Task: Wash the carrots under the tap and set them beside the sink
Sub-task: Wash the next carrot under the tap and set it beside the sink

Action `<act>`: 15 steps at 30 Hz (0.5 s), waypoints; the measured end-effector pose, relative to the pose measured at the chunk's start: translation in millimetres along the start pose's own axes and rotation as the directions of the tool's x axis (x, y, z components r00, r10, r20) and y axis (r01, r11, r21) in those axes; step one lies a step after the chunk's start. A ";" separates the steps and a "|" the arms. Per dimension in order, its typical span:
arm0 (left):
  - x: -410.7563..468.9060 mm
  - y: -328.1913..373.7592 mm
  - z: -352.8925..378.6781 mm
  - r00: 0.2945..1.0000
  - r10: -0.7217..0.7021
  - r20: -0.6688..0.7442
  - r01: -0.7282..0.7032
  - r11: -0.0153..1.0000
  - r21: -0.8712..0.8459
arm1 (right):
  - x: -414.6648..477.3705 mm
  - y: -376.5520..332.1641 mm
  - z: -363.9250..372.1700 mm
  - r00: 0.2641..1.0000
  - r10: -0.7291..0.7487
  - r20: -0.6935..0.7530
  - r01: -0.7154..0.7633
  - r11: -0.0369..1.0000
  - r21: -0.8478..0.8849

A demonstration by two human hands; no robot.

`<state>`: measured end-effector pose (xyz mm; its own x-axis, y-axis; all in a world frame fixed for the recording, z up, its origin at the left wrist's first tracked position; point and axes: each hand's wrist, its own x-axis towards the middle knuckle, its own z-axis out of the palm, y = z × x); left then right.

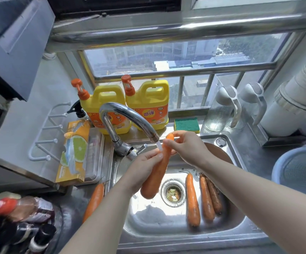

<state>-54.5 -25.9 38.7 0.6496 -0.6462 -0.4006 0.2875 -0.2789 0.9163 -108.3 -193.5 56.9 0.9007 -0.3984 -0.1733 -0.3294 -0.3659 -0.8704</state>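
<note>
One carrot point(155, 173) is held slanted over the sink point(240, 226), its upper part under the tap point(128, 116) stream so that water is run down its length. It is clasped at the middle by the left grip point(142, 168) and pinched near the tip by the right grip point(187, 149). Its skin is seen smooth, wet, bright orange. Three carrots point(192, 200) are seen in the basin; a fifth carrot point(94, 200) is laid on the counter point(71, 213).

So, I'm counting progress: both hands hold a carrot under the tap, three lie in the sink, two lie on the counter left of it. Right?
No: the head view shows only one carrot on the counter left of the sink, not two. The rest stands.
</note>
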 end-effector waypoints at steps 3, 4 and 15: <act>1.1 0.6 4.0 0.998 0.008 -0.055 -0.005 0.998 0.059 | -1.1 -0.6 0.8 1.000 0.005 -0.007 -0.005 1.000 0.011; 1.0 0.5 3.4 0.999 0.001 -0.045 0.001 0.998 0.064 | -1.6 -0.7 -0.7 1.000 0.007 -0.004 -0.007 1.000 0.010; -2.1 0.6 0.1 0.998 0.023 0.055 -0.025 0.999 0.022 | -2.7 -2.9 -2.2 1.000 0.009 -0.004 -0.009 1.000 -0.009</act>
<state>-55.7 -24.7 40.1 0.6167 -0.6905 -0.3781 0.2559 -0.2784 0.9257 -110.4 -193.2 61.0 0.8965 -0.4053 -0.1789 -0.3397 -0.3696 -0.8649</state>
